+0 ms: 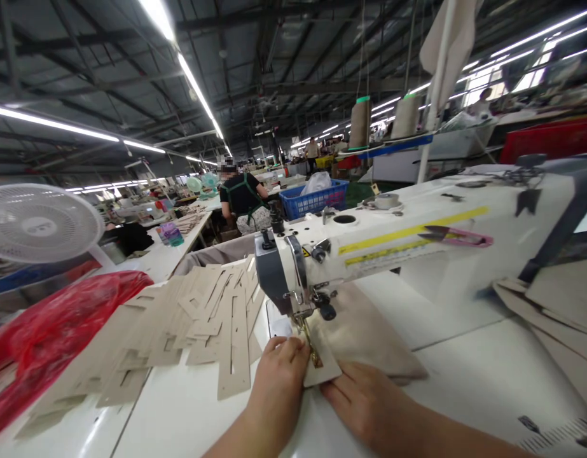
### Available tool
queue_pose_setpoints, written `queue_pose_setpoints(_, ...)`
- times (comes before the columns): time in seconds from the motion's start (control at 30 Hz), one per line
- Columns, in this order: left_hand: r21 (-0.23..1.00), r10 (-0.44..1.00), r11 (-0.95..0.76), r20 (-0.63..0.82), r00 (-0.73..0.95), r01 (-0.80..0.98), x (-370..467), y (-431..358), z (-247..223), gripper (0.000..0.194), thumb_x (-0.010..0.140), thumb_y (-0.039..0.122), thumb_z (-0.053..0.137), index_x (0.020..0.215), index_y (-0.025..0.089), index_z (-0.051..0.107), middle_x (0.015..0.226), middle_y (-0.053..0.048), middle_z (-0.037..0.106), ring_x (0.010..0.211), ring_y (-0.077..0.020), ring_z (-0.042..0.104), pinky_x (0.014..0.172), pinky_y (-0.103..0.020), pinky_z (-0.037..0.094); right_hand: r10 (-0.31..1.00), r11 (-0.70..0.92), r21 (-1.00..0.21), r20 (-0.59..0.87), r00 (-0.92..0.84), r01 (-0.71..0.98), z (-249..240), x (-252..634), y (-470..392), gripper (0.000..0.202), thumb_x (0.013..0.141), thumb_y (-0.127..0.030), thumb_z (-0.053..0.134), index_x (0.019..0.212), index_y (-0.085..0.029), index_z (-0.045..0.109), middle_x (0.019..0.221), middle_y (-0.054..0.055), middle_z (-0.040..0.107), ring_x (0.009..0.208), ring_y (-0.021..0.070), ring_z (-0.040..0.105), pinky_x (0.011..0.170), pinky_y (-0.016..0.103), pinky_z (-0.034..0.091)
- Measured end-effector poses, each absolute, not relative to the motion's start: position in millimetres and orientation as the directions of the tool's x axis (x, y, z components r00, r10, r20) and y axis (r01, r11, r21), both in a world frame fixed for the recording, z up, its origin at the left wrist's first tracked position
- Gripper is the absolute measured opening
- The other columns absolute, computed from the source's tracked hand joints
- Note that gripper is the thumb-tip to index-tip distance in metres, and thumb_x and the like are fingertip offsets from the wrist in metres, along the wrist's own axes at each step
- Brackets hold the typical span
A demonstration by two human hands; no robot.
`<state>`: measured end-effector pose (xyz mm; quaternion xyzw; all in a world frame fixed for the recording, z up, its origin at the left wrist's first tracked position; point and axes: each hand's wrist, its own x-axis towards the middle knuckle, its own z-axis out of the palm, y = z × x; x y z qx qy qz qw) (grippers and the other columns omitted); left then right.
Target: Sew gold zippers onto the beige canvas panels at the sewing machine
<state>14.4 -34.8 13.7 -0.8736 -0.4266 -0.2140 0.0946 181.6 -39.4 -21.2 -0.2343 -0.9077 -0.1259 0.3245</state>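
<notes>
A sewing machine (398, 235) with a white arm and dark head stands over the table, its needle and presser foot (303, 321) low over a beige panel (324, 372). A slot in that panel shows what looks like a gold-brown zipper (315, 356). My left hand (280, 375) lies on the panel's left side, fingers bent and close together near the foot. At the near right corner, my right hand (360, 397) grips the panel's edge, with its fingertips partly hidden under it. Larger beige fabric (369, 334) extends behind the panel, beneath the machine's arm.
Several slotted beige strips (233, 337) lie heaped to the left, beside red plastic sheeting (69, 324). Pink-handled thread snips (458, 236) rest against the machine arm. A white fan (40, 222), a blue crate (315, 198) and a seated person (244, 194) are farther off.
</notes>
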Motion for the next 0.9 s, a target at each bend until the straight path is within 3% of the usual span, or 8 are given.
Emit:
queue_pose_setpoints(0.23,0.089,0.764,-0.585,0.395,0.510,0.806,10,-15,11,0.028,0.074,-0.002,0.045,0.089,0.016,0.060,0.089,-0.007,0.060,0.083,-0.0219,0.055,0.073,-0.035,0.052,0.404,0.847,0.074,0.555,-0.727,0.527,-17,180,-15,0.019,0.079,0.001,0.048,0.081,-0.012,0.062,0.076,0.005,0.065,0.066,0.0194,0.058,0.061,0.030,0.049)
queue_pose_setpoints(0.37,0.150,0.780,-0.571,0.406,0.476,0.807,6,-10,5,0.027,0.076,0.001,0.046,0.090,0.015,0.063,0.089,-0.008,0.061,0.085,-0.0221,0.056,0.075,-0.035,0.051,0.450,0.847,-0.017,0.557,-0.699,0.531,-8,181,-14,0.017,0.082,-0.001,0.048,0.082,-0.013,0.061,0.078,0.004,0.065,0.068,0.0169,0.058,0.063,0.027,0.047)
queue_pose_setpoints(0.53,0.415,0.845,-0.523,0.363,0.391,0.745,8,-19,16,0.026,0.081,0.007,0.042,0.090,0.017,0.064,0.093,-0.009,0.059,0.088,-0.0219,0.057,0.080,-0.036,0.049,0.629,0.721,-0.200,0.592,-0.504,0.664,0,178,-19,0.010,0.083,-0.011,0.050,0.086,-0.016,0.059,0.081,0.005,0.063,0.077,0.0200,0.059,0.070,0.032,0.046)
queue_pose_setpoints(0.63,0.555,0.883,-0.464,0.348,0.315,0.690,12,-27,24,0.026,0.086,0.013,0.038,0.084,0.018,0.064,0.090,-0.008,0.059,0.086,-0.0200,0.058,0.078,-0.033,0.047,0.783,0.575,-0.311,0.478,-0.398,0.757,4,171,-15,0.015,0.077,-0.021,0.062,0.091,-0.015,0.060,0.087,0.009,0.063,0.083,0.0252,0.058,0.073,0.036,0.045)
queue_pose_setpoints(0.77,0.510,0.927,-0.325,0.338,0.162,0.797,14,-35,27,0.017,0.086,0.021,0.044,0.083,0.017,0.060,0.086,-0.006,0.061,0.081,-0.0204,0.058,0.072,-0.032,0.044,0.866,0.498,-0.427,0.300,-0.401,0.755,16,165,-5,0.012,0.078,-0.023,0.058,0.086,-0.016,0.063,0.086,0.008,0.066,0.080,0.0213,0.062,0.069,0.028,0.044)
queue_pose_setpoints(0.9,0.440,0.986,-0.072,0.168,-0.004,0.895,14,-44,27,0.036,0.089,0.039,0.043,0.063,0.017,0.056,0.057,-0.001,0.055,0.056,-0.0179,0.054,0.053,-0.028,0.037,0.857,0.511,-0.330,0.271,-0.439,0.794,24,163,1,0.017,0.078,-0.013,0.050,0.078,-0.016,0.067,0.080,0.007,0.069,0.073,0.0201,0.064,0.065,0.026,0.043)
